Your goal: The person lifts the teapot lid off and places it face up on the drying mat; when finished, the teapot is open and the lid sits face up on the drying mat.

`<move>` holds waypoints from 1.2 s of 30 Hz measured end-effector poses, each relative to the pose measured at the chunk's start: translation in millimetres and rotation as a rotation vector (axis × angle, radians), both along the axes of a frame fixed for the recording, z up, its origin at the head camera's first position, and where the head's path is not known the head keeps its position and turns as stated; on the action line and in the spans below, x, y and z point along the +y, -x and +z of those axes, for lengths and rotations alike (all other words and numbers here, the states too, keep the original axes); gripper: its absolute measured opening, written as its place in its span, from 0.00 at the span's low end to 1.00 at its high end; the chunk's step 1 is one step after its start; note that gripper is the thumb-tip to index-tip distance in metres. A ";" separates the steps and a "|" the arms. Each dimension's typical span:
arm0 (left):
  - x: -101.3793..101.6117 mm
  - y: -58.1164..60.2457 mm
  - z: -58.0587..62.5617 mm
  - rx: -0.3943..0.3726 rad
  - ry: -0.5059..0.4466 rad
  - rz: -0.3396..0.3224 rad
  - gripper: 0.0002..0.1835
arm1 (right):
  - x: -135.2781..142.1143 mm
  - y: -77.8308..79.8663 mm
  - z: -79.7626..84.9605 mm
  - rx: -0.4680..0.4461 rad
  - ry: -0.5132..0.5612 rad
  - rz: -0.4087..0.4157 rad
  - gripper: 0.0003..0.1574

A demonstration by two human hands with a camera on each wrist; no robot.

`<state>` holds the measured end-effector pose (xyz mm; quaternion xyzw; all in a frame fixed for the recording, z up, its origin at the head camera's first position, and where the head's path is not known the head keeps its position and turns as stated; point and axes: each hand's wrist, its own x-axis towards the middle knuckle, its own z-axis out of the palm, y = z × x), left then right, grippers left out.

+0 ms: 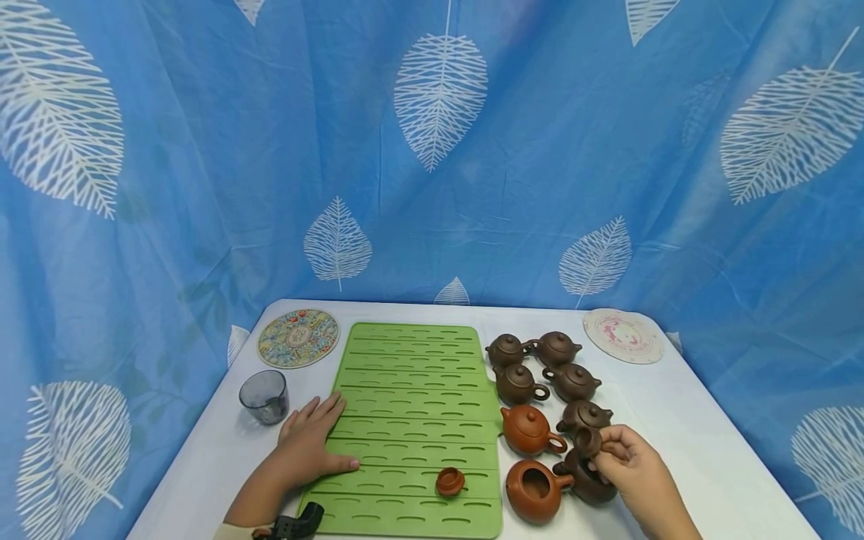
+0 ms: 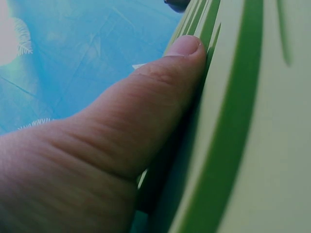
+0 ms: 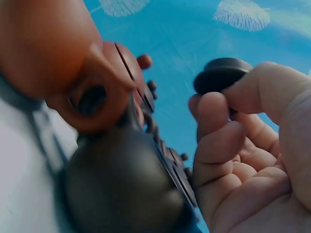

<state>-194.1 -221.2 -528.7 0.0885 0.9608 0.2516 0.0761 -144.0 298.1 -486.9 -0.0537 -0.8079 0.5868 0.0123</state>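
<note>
My right hand (image 1: 631, 469) pinches a small dark brown teapot lid (image 1: 587, 442) between thumb and fingers. In the right wrist view the lid (image 3: 221, 76) is clear of the dark teapot (image 3: 121, 179). Below the hand in the head view, that dark brown teapot (image 1: 589, 487) is partly hidden by hand and lid. Spread over the left edge of the green mat (image 1: 405, 429), my left hand (image 1: 307, 442) has straight fingers; its thumb (image 2: 180, 63) lies along the mat in the left wrist view. A reddish-brown lid (image 1: 449, 481) sits on the mat.
Left of the dark teapot stands a lidless reddish teapot (image 1: 518, 501). Behind it are a lidded reddish teapot (image 1: 526, 429) and several lidded dark teapots (image 1: 572, 382). A grey glass (image 1: 265, 397), a patterned disc (image 1: 298, 339) and a pale disc (image 1: 624, 336) lie toward the sides.
</note>
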 end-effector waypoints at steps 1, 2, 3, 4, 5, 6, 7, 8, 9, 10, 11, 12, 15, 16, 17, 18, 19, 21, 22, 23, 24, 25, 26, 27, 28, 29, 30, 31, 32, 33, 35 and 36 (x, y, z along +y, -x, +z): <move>0.1 0.1 0.2 0.002 0.000 -0.001 0.67 | -1.8 0.4 -0.4 0.014 0.038 -0.002 0.13; 0.1 0.2 0.3 0.002 -0.001 -0.001 0.67 | -3.6 0.8 -0.9 0.026 0.080 0.002 0.12; 0.1 0.1 0.5 0.002 0.000 -0.001 0.67 | -5.6 1.2 -1.3 0.037 0.123 0.007 0.12; 0.1 0.1 0.7 0.002 -0.001 -0.001 0.67 | -7.6 1.7 -1.7 0.045 0.166 0.014 0.11; 0.1 0.0 1.0 0.002 -0.001 0.000 0.67 | -9.6 2.2 -2.0 0.052 0.208 0.023 0.11; 0.2 -0.2 1.2 0.003 0.000 0.000 0.67 | -11.8 2.7 -2.2 0.062 0.244 0.038 0.10; 0.2 -0.3 1.5 0.003 -0.001 0.001 0.67 | -14.1 3.1 -2.3 0.068 0.279 0.052 0.09; 0.3 -0.6 1.9 0.002 -0.002 0.001 0.67 | -16.4 3.5 -2.3 0.072 0.317 0.068 0.08; 0.6 -0.7 2.3 0.003 -0.003 0.000 0.67 | -18.8 4.0 -2.2 0.076 0.349 0.083 0.08; 0.7 -0.9 2.5 0.001 -0.004 0.000 0.67 | -21.6 4.5 -1.6 0.077 0.379 0.095 0.07; 1.0 -1.0 2.9 0.002 -0.004 0.000 0.67 | -24.6 5.1 -0.9 0.077 0.405 0.109 0.07; 1.1 -1.1 3.1 0.001 -0.004 0.000 0.67 | -27.7 5.7 -0.1 0.078 0.422 0.122 0.06; 1.3 -1.2 3.5 0.003 -0.002 0.002 0.67 | -38.5 7.9 3.6 0.064 0.444 0.149 0.06; 1.2 -1.1 3.5 0.005 0.000 0.002 0.67 | -42.2 8.2 5.0 0.057 0.444 0.156 0.06; 1.3 -1.0 3.5 0.008 0.001 0.001 0.67 | -45.9 8.8 6.3 0.055 0.442 0.165 0.06; 1.4 -0.9 3.5 0.010 0.002 0.002 0.67 | -49.4 9.4 7.2 0.054 0.439 0.173 0.06; 1.4 -0.7 3.5 0.012 0.001 0.002 0.67 | -52.9 10.1 8.1 0.054 0.438 0.179 0.06; 1.3 -0.4 3.2 0.014 0.001 0.000 0.66 | -60.2 11.2 10.4 0.055 0.434 0.191 0.07; 1.3 -0.2 3.1 0.015 0.000 -0.001 0.66 | -63.5 11.7 10.9 0.059 0.436 0.202 0.07; 1.3 -0.1 2.9 0.016 -0.001 -0.002 0.66 | -67.2 12.4 11.9 0.057 0.436 0.208 0.07; 1.3 -0.1 2.8 0.016 -0.002 -0.003 0.66 | -71.0 12.7 12.6 0.053 0.443 0.220 0.07; 1.2 -0.3 2.7 0.015 -0.001 -0.005 0.66 | -74.7 13.0 13.2 0.051 0.450 0.241 0.07; 1.0 -0.4 2.5 0.014 0.000 -0.005 0.66 | -78.4 13.4 13.6 0.046 0.461 0.262 0.07; 0.7 -0.6 2.3 0.013 0.000 -0.005 0.66 | -82.2 13.9 13.8 0.044 0.477 0.284 0.07; 0.9 -0.7 2.5 0.012 -0.002 -0.006 0.66 | -85.9 14.5 13.4 0.044 0.499 0.306 0.07; 0.8 -0.8 2.4 0.011 -0.003 -0.007 0.66 | -89.9 14.9 13.7 0.038 0.518 0.321 0.06; 0.8 -1.0 2.5 0.010 -0.005 -0.007 0.66 | -93.6 15.4 13.4 0.037 0.538 0.344 0.06; 0.6 -1.2 2.4 0.008 -0.005 -0.006 0.66 | -97.0 16.0 13.1 0.035 0.552 0.359 0.06; 0.7 -1.1 2.3 0.008 -0.007 -0.006 0.66 | -100.8 16.5 13.1 0.030 0.564 0.363 0.06; 0.7 -1.2 2.3 0.009 -0.008 -0.006 0.66 | -104.5 16.8 13.1 0.028 0.571 0.366 0.05; 0.7 -1.5 2.4 0.009 -0.007 -0.006 0.66 | -111.4 17.4 13.0 0.018 0.579 0.374 0.05; 0.5 -1.8 2.4 0.008 -0.008 -0.004 0.66 | -114.9 17.9 13.0 0.015 0.580 0.381 0.05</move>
